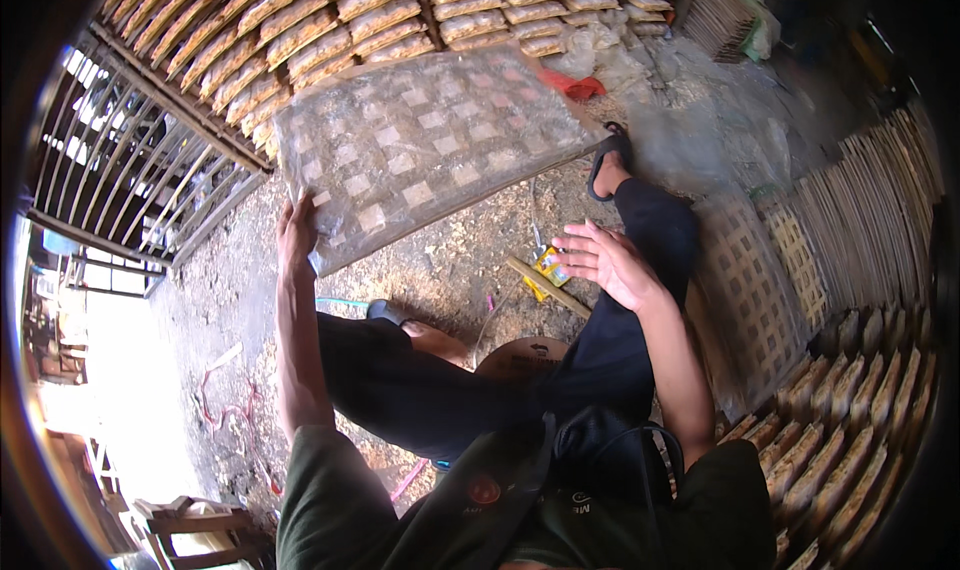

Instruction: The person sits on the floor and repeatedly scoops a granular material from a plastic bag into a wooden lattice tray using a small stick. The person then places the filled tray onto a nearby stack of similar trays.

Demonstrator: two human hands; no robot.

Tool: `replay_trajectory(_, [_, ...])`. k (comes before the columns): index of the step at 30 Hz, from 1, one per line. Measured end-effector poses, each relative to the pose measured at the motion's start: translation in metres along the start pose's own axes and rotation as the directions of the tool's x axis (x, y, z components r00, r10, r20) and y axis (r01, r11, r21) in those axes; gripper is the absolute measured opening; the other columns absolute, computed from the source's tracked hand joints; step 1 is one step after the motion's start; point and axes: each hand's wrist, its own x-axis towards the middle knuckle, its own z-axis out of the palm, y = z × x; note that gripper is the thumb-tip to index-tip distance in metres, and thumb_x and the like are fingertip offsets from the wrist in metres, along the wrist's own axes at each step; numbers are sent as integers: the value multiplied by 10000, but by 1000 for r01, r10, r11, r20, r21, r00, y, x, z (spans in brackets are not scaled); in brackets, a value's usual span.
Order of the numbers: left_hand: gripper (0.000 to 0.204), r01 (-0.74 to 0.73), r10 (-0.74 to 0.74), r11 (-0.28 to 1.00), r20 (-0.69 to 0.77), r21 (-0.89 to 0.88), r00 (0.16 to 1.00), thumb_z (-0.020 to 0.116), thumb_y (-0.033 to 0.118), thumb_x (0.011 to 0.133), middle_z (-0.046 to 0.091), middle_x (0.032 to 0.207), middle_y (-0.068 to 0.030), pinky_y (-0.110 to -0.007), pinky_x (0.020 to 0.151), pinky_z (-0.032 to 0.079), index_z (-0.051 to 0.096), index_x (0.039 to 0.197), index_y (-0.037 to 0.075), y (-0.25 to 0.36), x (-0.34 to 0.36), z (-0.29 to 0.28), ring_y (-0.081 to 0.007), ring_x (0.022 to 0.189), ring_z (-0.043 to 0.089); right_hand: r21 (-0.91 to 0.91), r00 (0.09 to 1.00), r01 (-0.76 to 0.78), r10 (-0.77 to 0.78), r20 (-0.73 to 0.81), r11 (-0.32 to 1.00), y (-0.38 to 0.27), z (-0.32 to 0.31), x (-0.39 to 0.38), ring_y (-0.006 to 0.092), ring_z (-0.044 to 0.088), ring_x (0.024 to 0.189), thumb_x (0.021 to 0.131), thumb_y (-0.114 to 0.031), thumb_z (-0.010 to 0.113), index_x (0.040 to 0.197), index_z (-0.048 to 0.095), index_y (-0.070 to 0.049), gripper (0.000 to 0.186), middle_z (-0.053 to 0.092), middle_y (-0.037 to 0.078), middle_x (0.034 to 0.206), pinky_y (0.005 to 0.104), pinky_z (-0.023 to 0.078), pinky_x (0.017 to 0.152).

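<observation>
My left hand (297, 232) is closed on the near left corner of a woven lattice panel (430, 140) that has clear plastic over it. The panel slants across the space in front of me, its far edge beside stacked slabs. My right hand (612, 266) is held over my right knee, palm partly turned up and fingers stretched out, with nothing in it. Below its fingers, a yellow packet (546, 268) and a wooden stick (548, 288) lie on the ground. Between my legs a round brown surface (520, 355) shows.
Rows of pale, flat slabs (380, 20) fill racks at the back; more slabs (830, 450) stand at the lower right. Another woven panel (745, 290) leans at my right, near stacked panels (860, 210). A slatted frame (130, 160) stands left. Crumbs and a pink string (225, 410) litter the floor.
</observation>
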Motion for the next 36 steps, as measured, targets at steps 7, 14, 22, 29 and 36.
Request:
replay_trajectory(7, [359, 125, -11, 918, 291, -376, 957, 565, 273, 1022, 686, 1039, -77, -307, 747, 550, 606, 1243, -7, -5, -26, 52, -166, 914, 670, 341, 945, 313, -325, -23, 887, -14, 40, 2, 451, 440, 1367, 945, -515, 635, 1498, 257, 14, 854, 384, 240, 1512, 544, 365, 1170])
replay_trajectory(14, [422, 203, 36, 929, 620, -310, 783, 567, 307, 1027, 677, 1112, -96, -304, 806, 552, 569, 1314, -3, 27, -78, 157, -179, 958, 673, 401, 844, 533, -500, -193, 745, -9, 10, -39, 320, 491, 1355, 1002, -251, 584, 1425, 426, -27, 504, 515, 147, 1450, 490, 410, 1139])
replay_trajectory(22, [542, 180, 50, 957, 741, -227, 669, 562, 353, 1028, 602, 1343, -126, -304, 1041, 433, 521, 1405, -33, 23, -80, 190, -197, 1218, 579, 419, 750, 661, -551, -365, 623, 22, 8, -78, 254, 595, 1240, 985, -109, 558, 1318, 528, -34, 343, 605, 116, 1328, 452, 513, 1039])
replay_trajectory(29, [717, 227, -60, 968, 781, -106, 621, 487, 504, 1035, 437, 1538, -157, -344, 1153, 336, 384, 1515, -18, 49, -119, 213, -249, 1379, 458, 353, 709, 701, -551, -441, 619, 41, -18, -92, 251, 631, 1194, 975, -94, 548, 1268, 571, -8, 306, 650, 120, 1275, 408, 560, 982])
replay_trajectory(36, [804, 492, -160, 865, 880, -93, 448, 266, 666, 1013, 411, 1539, -223, -539, 1108, 400, 264, 1584, 101, 45, -95, 205, -383, 1433, 372, 294, 585, 799, -560, -587, 525, 16, -53, -104, 233, 683, 1048, 942, -66, 598, 1159, 604, -9, 225, 679, 127, 1118, 416, 603, 903])
